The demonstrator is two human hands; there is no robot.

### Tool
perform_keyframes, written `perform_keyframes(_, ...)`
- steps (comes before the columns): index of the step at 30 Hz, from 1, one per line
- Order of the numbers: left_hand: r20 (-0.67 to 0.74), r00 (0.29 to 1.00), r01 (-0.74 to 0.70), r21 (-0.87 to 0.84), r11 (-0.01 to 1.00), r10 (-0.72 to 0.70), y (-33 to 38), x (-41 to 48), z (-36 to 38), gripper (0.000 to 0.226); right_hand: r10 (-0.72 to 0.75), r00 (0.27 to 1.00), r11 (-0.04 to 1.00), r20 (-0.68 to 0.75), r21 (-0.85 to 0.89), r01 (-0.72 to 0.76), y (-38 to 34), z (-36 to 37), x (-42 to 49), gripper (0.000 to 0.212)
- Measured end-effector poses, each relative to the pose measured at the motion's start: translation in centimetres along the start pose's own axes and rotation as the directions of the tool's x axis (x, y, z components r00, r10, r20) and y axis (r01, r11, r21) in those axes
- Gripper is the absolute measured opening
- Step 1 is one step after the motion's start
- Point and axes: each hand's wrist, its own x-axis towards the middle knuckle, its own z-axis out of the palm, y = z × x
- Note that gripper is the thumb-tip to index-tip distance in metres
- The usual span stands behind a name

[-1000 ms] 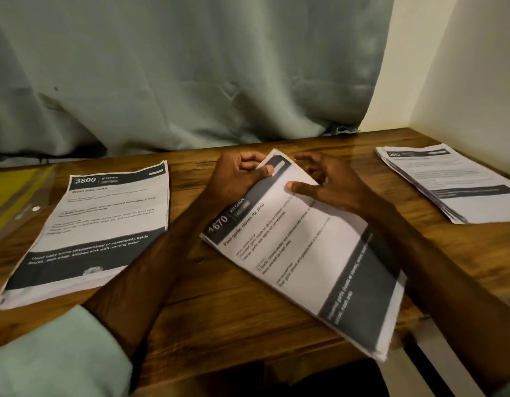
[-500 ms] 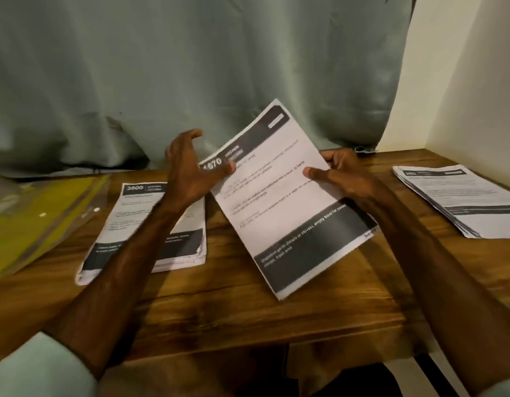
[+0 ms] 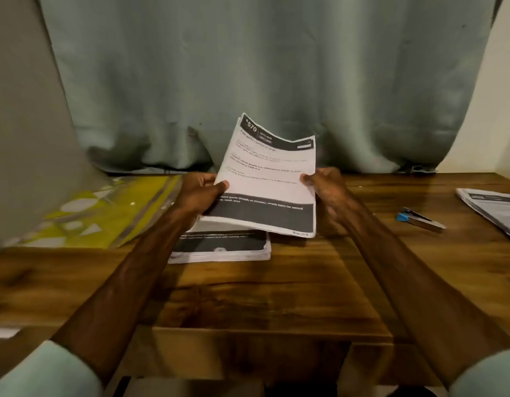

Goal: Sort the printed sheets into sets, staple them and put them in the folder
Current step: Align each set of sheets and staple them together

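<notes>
A set of printed sheets headed 1570 (image 3: 269,179) is held upright above the wooden table (image 3: 276,296), its lower edge near a flat pile of sheets (image 3: 222,249). My left hand (image 3: 199,193) grips its left edge with the thumb on the front. My right hand (image 3: 326,187) grips the right edge. A blue and metal stapler (image 3: 420,219) lies on the table to the right of my right hand. The yellow transparent folder (image 3: 104,213) lies at the left. Another stack of sheets (image 3: 494,212) sits at the far right edge.
A grey-green curtain (image 3: 248,81) hangs behind the table. A pale wall (image 3: 500,110) closes the right side. The table's near edge runs below my forearms.
The held set has turned from a slant to nearly upright and moved over the flat pile. My left hand now grips its left edge. The view swung right, bringing the stapler in.
</notes>
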Motion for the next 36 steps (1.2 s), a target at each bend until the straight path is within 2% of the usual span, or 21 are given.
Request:
perform_keyframes(4, -0.133, 0.991, 0.015, 0.105, 0.994, -0.001, -0.5, 1.5, -2.5, 0.025, 0.046, 0.989, 0.996, 0.143, -0.083, -0.034, 0.6, 2.0, -0.2, 0.023)
perform_keyframes(9, -0.296, 0.953, 0.143, 0.233, 0.962, -0.07, -4.1, 2.3, -4.7, 0.024, 0.075, 0.988, 0.986, 0.132, -0.159, -0.054, 2.5, 4.9, -0.2, 0.02)
perform_keyframes(13, -0.349, 0.928, 0.278, 0.41, 0.869, -0.133, -7.1, 2.2, -6.4, 0.04, 0.098, 0.986, 0.958, 0.138, -0.281, -0.056, 4.5, 6.9, -0.5, 0.019)
perform_keyframes(17, -0.284, 0.956, 0.251, 0.645, 0.722, -0.077, -7.7, 1.2, -6.7, 0.046, 0.068, 0.992, 0.915, 0.103, -0.404, -0.021, 6.0, 7.7, -1.2, 0.02)
perform_keyframes(21, -0.214, 0.977, 0.174, 0.763, 0.623, -0.011, -7.0, 0.2, -5.7, 0.048, -0.051, 0.995, 0.845, 0.083, -0.528, 0.087, 6.5, 7.5, -1.4, 0.021)
perform_keyframes(24, -0.199, 0.98, 0.169, 0.878, 0.448, 0.021, -5.7, -1.2, -3.9, 0.061, -0.108, 0.991, 0.819, 0.085, -0.558, 0.137, 6.6, 6.8, -1.7, 0.022)
perform_keyframes(26, -0.165, 0.984, 0.126, 0.916, 0.38, 0.072, -5.2, -1.9, -2.3, 0.061, -0.169, 0.983, 0.815, 0.065, -0.552, 0.177, 6.6, 5.9, -2.1, 0.017)
perform_keyframes(29, -0.039, 0.991, -0.018, 0.916, 0.402, 0.131, -4.9, -2.2, 0.8, 0.054, -0.216, 0.976, 0.793, 0.025, -0.579, 0.19, 6.6, 3.5, -2.6, 0.007)
perform_keyframes(33, 0.102, 0.986, -0.153, 0.866, 0.476, 0.132, -3.3, -2.8, 6.2, 0.045, -0.303, 0.951, 0.686, -0.062, -0.707, 0.172, 6.9, -1.4, -2.7, 0.016)
perform_keyframes(36, 0.191, 0.965, -0.256, 0.831, 0.493, 0.178, -2.1, -3.3, 10.0, 0.035, -0.306, 0.945, 0.608, -0.12, -0.788, 0.097, 6.8, -6.4, -3.0, 0.018)
